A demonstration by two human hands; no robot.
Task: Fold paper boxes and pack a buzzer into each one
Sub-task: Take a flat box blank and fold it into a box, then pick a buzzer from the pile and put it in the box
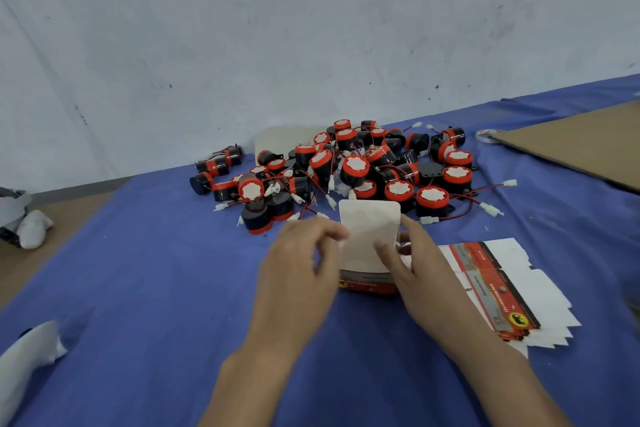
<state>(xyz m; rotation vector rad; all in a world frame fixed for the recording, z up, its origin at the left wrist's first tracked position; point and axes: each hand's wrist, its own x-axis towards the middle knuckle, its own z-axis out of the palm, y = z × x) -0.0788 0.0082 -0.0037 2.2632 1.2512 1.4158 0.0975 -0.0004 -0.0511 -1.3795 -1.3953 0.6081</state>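
Centre frame: left hand [301,267] and right hand [415,274] are both gripping red-and-white folded paper box [367,284], white flap upright, on blue surface [138,270]; black-and-red round plastic buzzers [355,165] lying piled just behind.

Buzzers [346,166] piled on the cloth [156,270] at frame centre, box [369,246] just below between left hand [301,267] and right hand [419,270], flat blanks [505,291] to its right, cardboard [581,146] upper right, perhaps tape [485,135] beside it.

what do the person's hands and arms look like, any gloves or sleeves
No gloves: the left hand and right hand are bare, with no rings or watch showing. The left forearm and right forearm are bare too, no sleeve in view. The left hand is motion-blurred.
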